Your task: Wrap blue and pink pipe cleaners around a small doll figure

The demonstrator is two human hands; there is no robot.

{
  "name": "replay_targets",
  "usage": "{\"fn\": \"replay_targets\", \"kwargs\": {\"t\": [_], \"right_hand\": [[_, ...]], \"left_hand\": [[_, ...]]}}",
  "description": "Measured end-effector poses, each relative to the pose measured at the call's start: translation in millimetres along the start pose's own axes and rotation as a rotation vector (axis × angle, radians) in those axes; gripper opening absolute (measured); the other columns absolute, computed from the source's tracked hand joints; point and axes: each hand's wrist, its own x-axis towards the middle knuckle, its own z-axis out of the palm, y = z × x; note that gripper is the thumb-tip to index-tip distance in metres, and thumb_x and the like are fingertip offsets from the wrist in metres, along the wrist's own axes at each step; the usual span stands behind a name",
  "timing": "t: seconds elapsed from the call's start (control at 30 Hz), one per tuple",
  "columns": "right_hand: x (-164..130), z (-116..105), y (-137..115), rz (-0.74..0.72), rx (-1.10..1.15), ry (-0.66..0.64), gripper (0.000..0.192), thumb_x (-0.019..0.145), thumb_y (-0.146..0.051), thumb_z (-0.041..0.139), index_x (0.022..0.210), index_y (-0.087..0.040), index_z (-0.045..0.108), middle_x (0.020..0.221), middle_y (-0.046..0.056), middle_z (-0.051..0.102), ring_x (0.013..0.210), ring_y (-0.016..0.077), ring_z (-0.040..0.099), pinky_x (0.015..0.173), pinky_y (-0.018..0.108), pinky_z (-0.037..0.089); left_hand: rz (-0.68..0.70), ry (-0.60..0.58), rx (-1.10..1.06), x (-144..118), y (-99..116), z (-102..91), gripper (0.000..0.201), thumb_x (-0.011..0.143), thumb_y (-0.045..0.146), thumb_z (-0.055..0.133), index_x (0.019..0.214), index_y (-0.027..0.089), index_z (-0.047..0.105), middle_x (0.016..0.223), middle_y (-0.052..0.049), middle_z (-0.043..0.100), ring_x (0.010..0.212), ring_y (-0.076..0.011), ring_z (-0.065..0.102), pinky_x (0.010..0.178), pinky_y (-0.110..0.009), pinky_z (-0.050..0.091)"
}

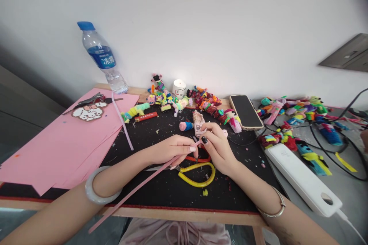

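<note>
A long pink pipe cleaner (138, 187) slants from below the table's front edge up to my hands. My left hand (174, 148) pinches it close to its upper end. The thumb and fingers of my right hand (220, 149) close on that end, right beside the left fingertips. Beneath both hands lie scissors with a yellow and red handle (198, 184), partly covered. Just behind my right fingers are a pale patterned roll (198, 120) and a small pink-and-blue wound piece (186, 126). A light purple pipe cleaner (123, 122) lies apart at the left.
Pink paper sheets (71, 149) cover the left side, under a keychain (89, 111). A water bottle (100, 57) stands by the wall. Behind are pipe-cleaner figures (212, 107), a white roll (179, 89) and a phone (246, 111). At right sit a power bank (301, 180) and cables.
</note>
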Motion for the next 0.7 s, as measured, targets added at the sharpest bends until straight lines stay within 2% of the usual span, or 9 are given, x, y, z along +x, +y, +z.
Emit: {"fn": "replay_targets", "kwargs": {"t": [0.53, 0.7], "right_hand": [[-0.1, 3.4, -0.3, -0.008, 0.027, 0.018, 0.013, 0.086, -0.016, 0.044, 0.075, -0.019, 0.051, 0.092, 0.007, 0.047, 0.087, 0.0195, 0.048, 0.078, 0.037, 0.042], [-0.3, 0.6, 0.7, 0.009, 0.057, 0.007, 0.019, 0.09, -0.02, 0.036, 0.082, -0.018, 0.053, 0.098, 0.008, 0.047, 0.09, 0.0197, 0.048, 0.081, 0.039, 0.041]], "left_hand": [[0.004, -0.016, 0.015, 0.7, -1.3, 2.6, 0.03, 0.088, 0.038, 0.043, 0.085, 0.011, 0.057, 0.034, 0.007, 0.044, 0.027, -0.0051, 0.037, 0.036, -0.015, 0.025], [-0.001, 0.006, 0.015, -0.7, 0.8, 1.5, 0.03, 0.089, 0.037, 0.041, 0.085, 0.012, 0.057, 0.035, 0.007, 0.045, 0.025, -0.0048, 0.035, 0.035, -0.016, 0.026]]}}
